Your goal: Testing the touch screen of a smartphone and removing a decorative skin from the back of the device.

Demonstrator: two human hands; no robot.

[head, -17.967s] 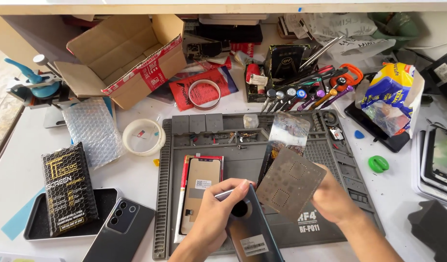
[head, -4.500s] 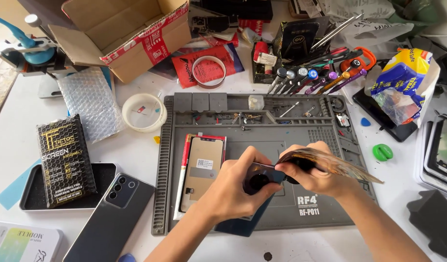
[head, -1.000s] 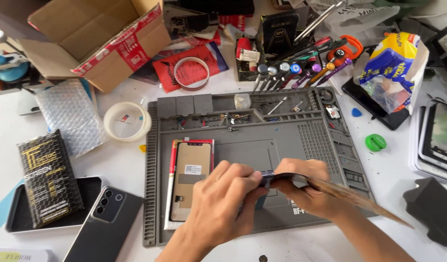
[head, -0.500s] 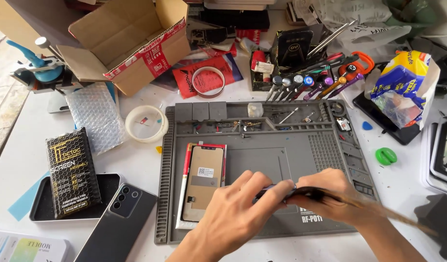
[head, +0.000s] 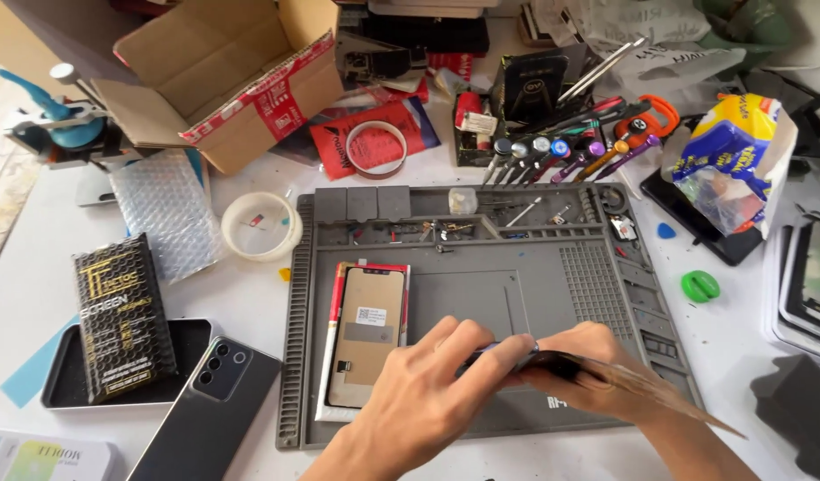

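Observation:
Both my hands meet over the front of the grey work mat [head: 552,285]. My left hand [head: 428,392] pinches the near end of a thin dark phone part [head: 561,363] held edge-on. My right hand [head: 597,374] grips the same part from the right, and a thin sheet sticks out past it to the lower right. A phone display panel with a copper-coloured back [head: 367,340] lies on the mat just left of my left hand. How the part sits under my fingers is hidden.
A dark phone back [head: 205,411] and a black box [head: 121,316] on a tray lie left of the mat. A roll of tape [head: 260,226], bubble wrap and an open cardboard box [head: 223,80] sit further back. Screwdrivers [head: 561,151] and a colourful bag [head: 730,165] are at the back right.
My hands have stayed closed on the dark part with only small shifts over the mat's front. The view has moved a little from frame to frame. Nothing else on the table moved.

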